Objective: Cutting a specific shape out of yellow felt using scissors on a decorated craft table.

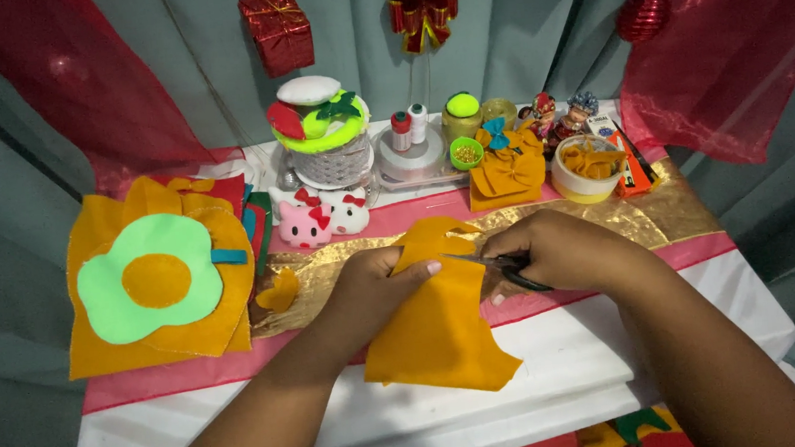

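Observation:
My left hand (372, 287) pinches the upper part of a piece of orange felt (439, 329), which hangs down over the white table edge (559, 353). Small scissors (495, 265) sit in my right hand (565, 250), their blades pointing left into the felt's top edge near my left thumb. A small orange offcut (280, 291) lies to the left on the gold cloth (643, 218).
A stack of orange felt with a green flower shape (151, 281) lies at left. Behind stand two cat-face pincushions (321, 218), a basket with felt fruit (322, 130), thread spools (409, 128), orange bows (507, 172), a round tub (586, 176) and figurines. Curtains hang all around.

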